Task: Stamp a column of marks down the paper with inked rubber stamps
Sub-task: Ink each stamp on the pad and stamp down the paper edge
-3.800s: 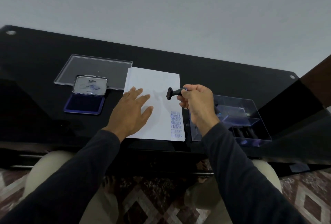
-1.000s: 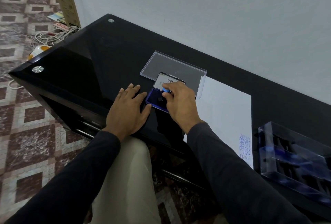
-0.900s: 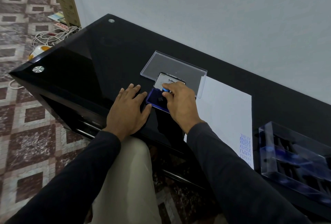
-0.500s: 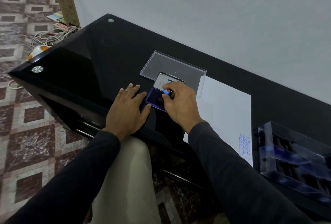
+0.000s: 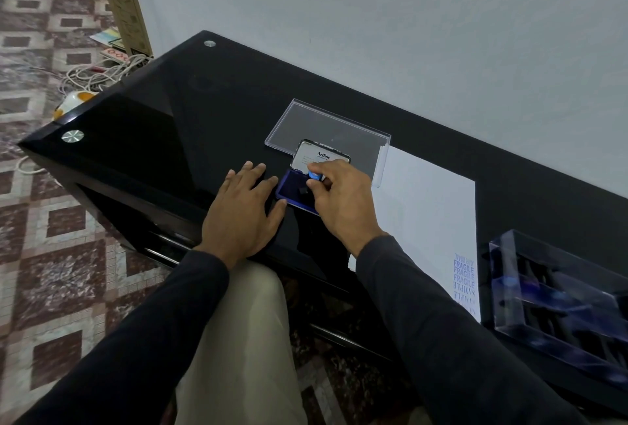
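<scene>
Stamp (image 5: 308,185) now tilted — pad-side.

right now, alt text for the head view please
The right hand presses a blue-topped stamp onto an open blue ink pad on a black table; the left hand lies flat beside the pad. To the right, paper bears a column of blue marks.

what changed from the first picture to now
The right hand carried the stamp left, off the paper, and down onto the ink pad. The left hand slid off the paper to the table beside the pad. Paper, its marks and clear box unchanged.
</scene>
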Available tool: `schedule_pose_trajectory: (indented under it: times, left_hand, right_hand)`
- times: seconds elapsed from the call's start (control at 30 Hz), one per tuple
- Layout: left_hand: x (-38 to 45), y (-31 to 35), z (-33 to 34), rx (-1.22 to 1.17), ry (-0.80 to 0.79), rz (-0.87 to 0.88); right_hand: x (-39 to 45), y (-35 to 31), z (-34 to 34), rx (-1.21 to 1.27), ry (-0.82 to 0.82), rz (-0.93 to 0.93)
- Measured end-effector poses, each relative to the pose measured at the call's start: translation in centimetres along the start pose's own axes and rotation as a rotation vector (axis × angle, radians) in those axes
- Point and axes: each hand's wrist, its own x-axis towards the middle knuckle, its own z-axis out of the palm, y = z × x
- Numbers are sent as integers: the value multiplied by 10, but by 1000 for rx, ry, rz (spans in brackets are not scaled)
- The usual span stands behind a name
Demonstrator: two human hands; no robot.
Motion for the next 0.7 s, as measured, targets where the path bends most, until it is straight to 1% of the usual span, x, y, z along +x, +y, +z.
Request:
schedule_pose_trajectory:
  times: [0.13, 0.4, 0.7]
  left_hand:
    - [0, 0, 0, 3, 0, 4]
    - [0, 1, -1, -10, 0, -7]
    - [0, 3, -4, -4, -1, -11]
  right_hand:
    - [-4, -1, -2, 19, 0, 24]
    - [-4, 0, 0, -1, 10, 7]
    - [-1, 1, 0, -8, -21, 10]
